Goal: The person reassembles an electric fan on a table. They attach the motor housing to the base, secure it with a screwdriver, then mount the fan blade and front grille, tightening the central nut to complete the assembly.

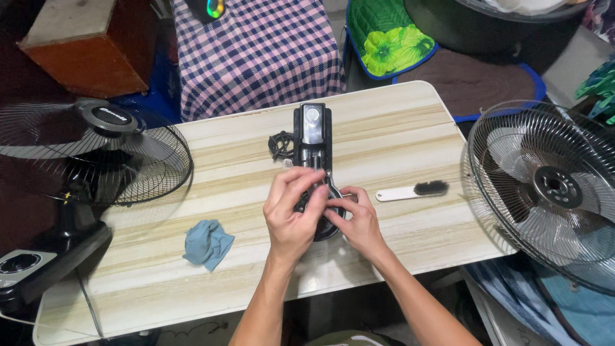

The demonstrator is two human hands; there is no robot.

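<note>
**Both hands on fan motor housing, mid-table**

Black fan motor housing [315, 160] lies lengthwise at the centre of the wooden table [397, 128]. Left hand [291, 214] and right hand [359, 221] both close around its rounded near end. Likely rigid plastic, fairly heavy with the motor inside, probably smooth; grip the body sides, not the cord [279, 145]. Brush [413, 190] lies right, blue cloth [206, 243] left.

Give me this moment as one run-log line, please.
left hand: gripping fan motor housing | right hand: gripping same | brush: right

wooden table [397, 122], blue cloth [207, 243], brush [413, 190], fan part [313, 150]
</note>
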